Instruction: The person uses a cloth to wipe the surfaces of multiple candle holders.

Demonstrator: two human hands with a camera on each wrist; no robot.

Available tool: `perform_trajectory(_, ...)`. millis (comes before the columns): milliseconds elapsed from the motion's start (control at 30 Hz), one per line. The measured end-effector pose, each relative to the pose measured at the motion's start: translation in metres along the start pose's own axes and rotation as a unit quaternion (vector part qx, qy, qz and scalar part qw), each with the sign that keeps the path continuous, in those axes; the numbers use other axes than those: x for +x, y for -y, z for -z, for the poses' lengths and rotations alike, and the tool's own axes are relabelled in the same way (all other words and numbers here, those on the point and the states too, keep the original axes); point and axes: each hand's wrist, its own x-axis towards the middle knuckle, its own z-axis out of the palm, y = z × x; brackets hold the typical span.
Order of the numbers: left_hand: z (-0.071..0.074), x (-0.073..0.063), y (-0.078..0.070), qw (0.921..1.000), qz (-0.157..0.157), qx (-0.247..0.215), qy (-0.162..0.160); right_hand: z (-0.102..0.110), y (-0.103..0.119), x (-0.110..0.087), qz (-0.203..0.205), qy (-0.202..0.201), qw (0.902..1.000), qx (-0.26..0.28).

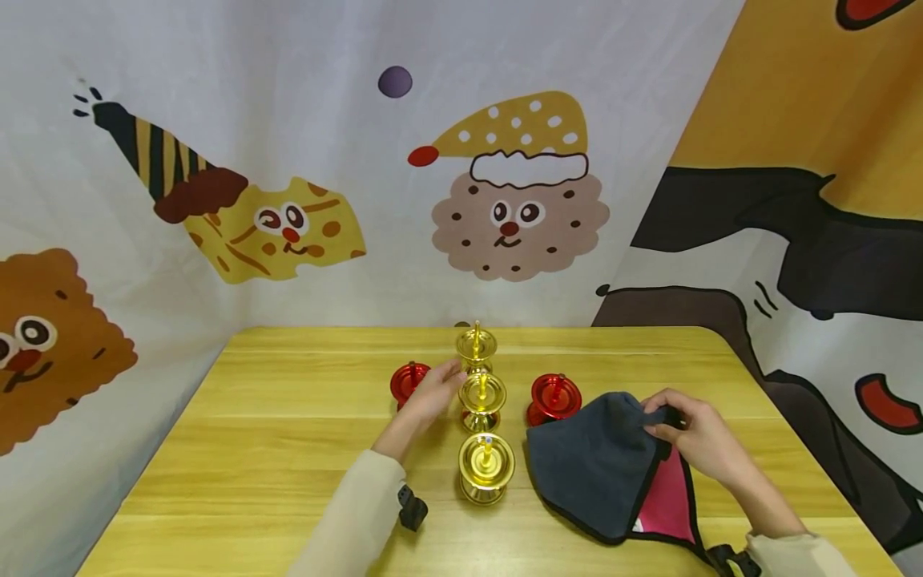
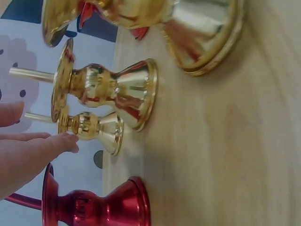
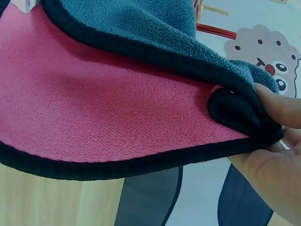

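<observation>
Three gold candle holders, each with an upright spike, stand in a row: a near one [image 1: 486, 473], a middle one [image 1: 482, 398] and a far one [image 1: 477, 346]. A red candle holder [image 1: 404, 380] stands to their left and another red candle holder [image 1: 556, 393] to their right. My left hand [image 1: 431, 399] reaches between the left red holder and the gold row, fingers extended by the far and middle gold holders. With thumb and fingers my right hand [image 1: 698, 437] pinches a corner of a cloth [image 3: 117, 108], dark grey-blue on one face, pink on the other, with black edging.
The holders and cloth are on a light wooden table [image 1: 252, 449] with rounded far corners. Behind it hangs a printed curtain [image 1: 324, 104] with cartoon food figures. A small black device [image 1: 413, 508] sits on the left sleeve.
</observation>
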Motion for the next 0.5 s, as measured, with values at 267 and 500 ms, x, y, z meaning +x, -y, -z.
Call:
perform_trajectory(267, 0.004, 0.014, -0.003, 0.9981, 0.027, -0.055, 0.004, -0.004, 0.000, -0.001, -0.013, 0.021, 0.9997, 0.007)
perform_trajectory(500, 0.005, 0.022, 0.001, 0.9851, 0.029, -0.169, -0.007, -0.005, 0.000, -0.001, -0.016, 0.028, 0.9994, 0.009)
